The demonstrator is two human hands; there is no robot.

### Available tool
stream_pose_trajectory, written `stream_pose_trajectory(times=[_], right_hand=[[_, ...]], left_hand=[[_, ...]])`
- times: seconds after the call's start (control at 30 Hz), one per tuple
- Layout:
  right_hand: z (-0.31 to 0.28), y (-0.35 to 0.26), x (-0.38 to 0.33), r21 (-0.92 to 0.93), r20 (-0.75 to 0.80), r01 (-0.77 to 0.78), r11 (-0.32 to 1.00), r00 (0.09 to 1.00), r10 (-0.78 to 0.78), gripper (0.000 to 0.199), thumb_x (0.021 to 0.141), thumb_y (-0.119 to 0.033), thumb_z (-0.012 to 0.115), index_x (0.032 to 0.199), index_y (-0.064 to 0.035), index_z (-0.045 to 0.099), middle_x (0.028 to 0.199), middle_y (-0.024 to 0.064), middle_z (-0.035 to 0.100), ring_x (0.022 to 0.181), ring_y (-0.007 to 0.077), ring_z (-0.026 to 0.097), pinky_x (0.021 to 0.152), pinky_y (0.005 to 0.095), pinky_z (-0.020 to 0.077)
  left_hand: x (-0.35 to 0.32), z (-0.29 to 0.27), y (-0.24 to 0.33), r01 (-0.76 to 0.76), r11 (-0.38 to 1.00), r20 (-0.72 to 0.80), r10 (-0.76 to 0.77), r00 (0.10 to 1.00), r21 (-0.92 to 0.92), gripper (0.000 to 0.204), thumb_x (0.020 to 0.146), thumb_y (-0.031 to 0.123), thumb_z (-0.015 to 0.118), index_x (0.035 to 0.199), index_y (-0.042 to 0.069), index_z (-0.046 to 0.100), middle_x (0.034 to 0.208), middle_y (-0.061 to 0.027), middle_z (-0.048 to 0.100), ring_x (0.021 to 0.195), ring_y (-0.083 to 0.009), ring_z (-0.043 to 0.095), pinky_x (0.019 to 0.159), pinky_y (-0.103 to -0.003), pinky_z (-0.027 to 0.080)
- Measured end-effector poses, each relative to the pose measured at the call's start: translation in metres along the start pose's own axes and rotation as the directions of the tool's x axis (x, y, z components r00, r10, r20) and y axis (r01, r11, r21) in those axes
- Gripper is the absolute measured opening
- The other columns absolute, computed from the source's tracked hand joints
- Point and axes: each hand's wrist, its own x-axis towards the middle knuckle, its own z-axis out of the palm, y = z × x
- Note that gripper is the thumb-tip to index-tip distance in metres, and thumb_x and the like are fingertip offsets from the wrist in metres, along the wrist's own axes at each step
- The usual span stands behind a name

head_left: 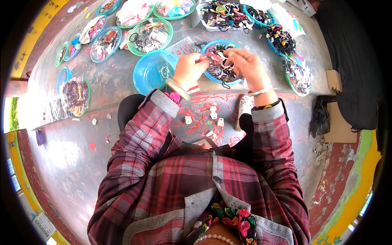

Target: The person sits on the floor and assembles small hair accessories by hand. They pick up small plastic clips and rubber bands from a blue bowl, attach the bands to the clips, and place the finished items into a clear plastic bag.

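Observation:
My left hand (189, 72) is closed, its thumb and finger pinching a thin, see-through pinkish-red piece (212, 59) whose kind I cannot make out. My right hand (248, 70) faces it with bent fingertips drawn together beside a pale loop (224, 63); what they grip is too small to name. Both hands are above a blue basin (220, 41) filled with mostly dark hair ties and small coloured ornaments. To the left of my left hand is a larger blue basin (141, 77), with a small whitish loop (164, 72) inside.
Baskets of packaged accessories (150, 36) stand along the grey ledge. A white tub (210, 27) of hair ties is at the back. Red scraps (192, 118) and small white pieces (213, 112) litter the floor between my feet. Black cloth (347, 61) and cardboard (341, 126) lie right.

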Motion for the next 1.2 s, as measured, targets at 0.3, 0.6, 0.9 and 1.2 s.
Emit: stream_pose_trajectory(times=[0.3, 0.6, 0.9, 1.2], right_hand=[[-0.001, -0.007, -0.004, 0.553, 0.165, -0.101, 0.827, 0.986, 0.01, 0.023, 0.08, -0.002, 0.053, 0.103, -0.0003, 0.054, 0.096, 0.0079, 0.06, 0.09, 0.0146, 0.057, 0.08, 0.0262, 0.0463], [0.018, 0.019, 0.003, 0.079, 0.033, -0.031, 0.996, 0.999, 0.029, 0.017, 0.079, 0.004, 0.049, 0.093, -0.0008, 0.059, 0.088, 0.0042, 0.061, 0.079, 0.0127, 0.06, 0.075, 0.0266, 0.0479], [0.017, 0.014, -0.001, -0.534, 0.002, 0.338, 0.775, 0.917, -0.399, 0.016, 0.072, -0.003, 0.061, 0.086, -0.0074, 0.067, 0.081, 0.0109, 0.063, 0.075, 0.025, 0.061, 0.067, 0.03, 0.0474], [0.016, 0.004, -0.006, -0.592, 0.001, 0.238, 0.77, 0.956, -0.294, 0.007, 0.073, -0.006, 0.06, 0.079, -0.0036, 0.061, 0.079, 0.0115, 0.061, 0.071, 0.0281, 0.059, 0.063, 0.0335, 0.0462]], left_hand=[[-0.006, 0.008, 0.007, -0.031, 0.991, -0.018, 0.034, 0.999, 0.131, 0.021, 0.074, 0.019, 0.058, 0.081, 0.001, 0.065, 0.064, -0.0123, 0.061, 0.059, -0.0192, 0.058, 0.057, -0.031, 0.044], [-0.005, 0.008, 0.005, -0.122, 0.975, 0.075, 0.109, 0.991, 0.186, 0.02, 0.078, 0.018, 0.054, 0.08, 0.0, 0.063, 0.06, -0.0156, 0.055, 0.054, -0.0189, 0.055, 0.053, -0.032, 0.042], [-0.006, 0.009, 0.001, -0.167, 0.974, 0.063, 0.16, 0.985, 0.151, 0.019, 0.079, 0.017, 0.053, 0.078, 0.001, 0.062, 0.059, -0.0162, 0.053, 0.051, -0.0194, 0.054, 0.052, -0.032, 0.042], [0.0, 0.014, -0.011, -0.155, 0.987, 0.059, 0.151, 0.987, 0.052, 0.02, 0.084, 0.014, 0.05, 0.09, 0.001, 0.065, 0.061, -0.0102, 0.059, 0.056, -0.0121, 0.058, 0.05, -0.028, 0.044]])
